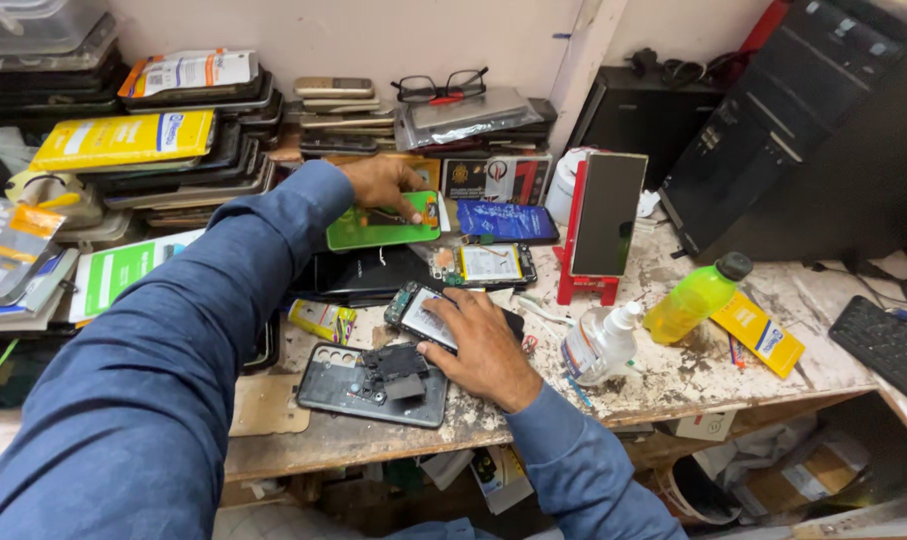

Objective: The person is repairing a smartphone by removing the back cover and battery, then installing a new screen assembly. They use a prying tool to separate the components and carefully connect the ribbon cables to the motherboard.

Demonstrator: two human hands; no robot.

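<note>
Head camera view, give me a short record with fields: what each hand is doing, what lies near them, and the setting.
left hand: reaching to the green phone panel, fingers on its edge
right hand: pressing on an opened phone
near hands: grey back cover with a black part on it, clear pump bottle, yellow-green bottle
setting: worn workbench, stacked phones behind

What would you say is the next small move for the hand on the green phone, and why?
Probably lift the green phone toward the bench front: the left hand already grips its top edge, while the right hand steadies the opened phone beside the grey back cover.
</note>
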